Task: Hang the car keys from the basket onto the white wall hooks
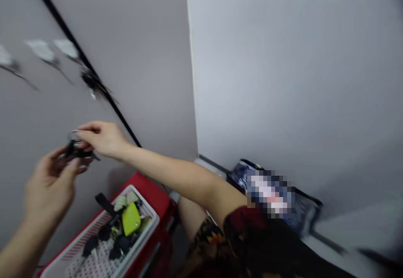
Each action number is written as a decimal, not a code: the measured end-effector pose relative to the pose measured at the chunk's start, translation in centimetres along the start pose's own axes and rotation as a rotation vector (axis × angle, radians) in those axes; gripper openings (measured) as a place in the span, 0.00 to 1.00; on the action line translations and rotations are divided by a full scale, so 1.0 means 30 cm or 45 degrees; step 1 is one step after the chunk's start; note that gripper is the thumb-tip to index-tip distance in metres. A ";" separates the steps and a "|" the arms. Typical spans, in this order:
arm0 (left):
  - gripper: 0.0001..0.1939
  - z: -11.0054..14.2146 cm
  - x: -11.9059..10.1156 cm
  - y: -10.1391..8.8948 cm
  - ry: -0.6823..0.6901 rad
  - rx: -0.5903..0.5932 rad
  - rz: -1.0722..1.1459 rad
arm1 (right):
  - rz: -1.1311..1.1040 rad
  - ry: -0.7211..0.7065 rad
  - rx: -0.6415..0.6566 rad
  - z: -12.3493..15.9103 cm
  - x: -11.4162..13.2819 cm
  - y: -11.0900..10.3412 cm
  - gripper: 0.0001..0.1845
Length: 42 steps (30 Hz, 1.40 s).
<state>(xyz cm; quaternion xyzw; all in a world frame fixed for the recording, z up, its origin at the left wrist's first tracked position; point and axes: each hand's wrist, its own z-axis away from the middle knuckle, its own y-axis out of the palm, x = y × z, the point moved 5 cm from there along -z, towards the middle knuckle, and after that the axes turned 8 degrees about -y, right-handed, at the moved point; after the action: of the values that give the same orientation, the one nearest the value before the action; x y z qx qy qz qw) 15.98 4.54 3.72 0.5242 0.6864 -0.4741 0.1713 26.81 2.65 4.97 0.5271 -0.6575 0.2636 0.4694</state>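
A bunch of dark keys on a metal ring is held between my two hands at the left of the head view. My left hand is closed round the lower part of the bunch. With thumb and fingers, my right hand pinches the ring from above. Motion blur hides the single keys. Below the hands stands a white plastic basket with a yellow-green tag, several black-headed keys and other small items in it.
White adhesive hooks are fixed to the grey wall at the upper left; another dark key bunch hangs from one. A red surface lies under the basket. On the floor at right is a dark blue patterned bag, partly pixelated.
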 end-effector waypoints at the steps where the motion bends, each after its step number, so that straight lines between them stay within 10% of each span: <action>1: 0.21 -0.014 -0.035 0.010 -0.018 0.058 0.119 | -0.057 -0.030 -0.011 -0.022 0.037 -0.007 0.03; 14: 0.19 -0.302 -0.332 -0.056 0.259 -0.027 -0.096 | 0.094 -0.327 -0.257 -0.348 0.312 -0.042 0.04; 20: 0.22 -0.283 -0.254 -0.074 0.104 0.092 -0.190 | 0.351 -0.256 -0.308 -0.388 0.277 -0.008 0.09; 25: 0.19 -0.081 -0.007 -0.077 -0.096 0.361 -0.159 | 0.738 -0.588 -0.352 -0.251 0.234 -0.044 0.16; 28: 0.15 0.104 0.189 -0.069 -0.212 0.568 -0.212 | 0.923 -0.603 -0.058 -0.081 0.091 -0.006 0.15; 34: 0.16 0.412 0.444 -0.052 -0.356 0.639 -0.465 | 1.179 -0.316 1.142 0.359 -0.317 0.179 0.11; 42: 0.09 0.480 0.479 -0.022 -0.425 0.692 -0.507 | 1.549 -0.406 1.442 0.465 -0.388 0.230 0.14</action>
<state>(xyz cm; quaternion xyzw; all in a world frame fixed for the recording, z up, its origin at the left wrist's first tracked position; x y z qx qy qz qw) 6.00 0.59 -13.59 0.3222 0.5865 -0.7420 0.0399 15.62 -1.81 -10.29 0.2678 -0.6535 0.6826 -0.1878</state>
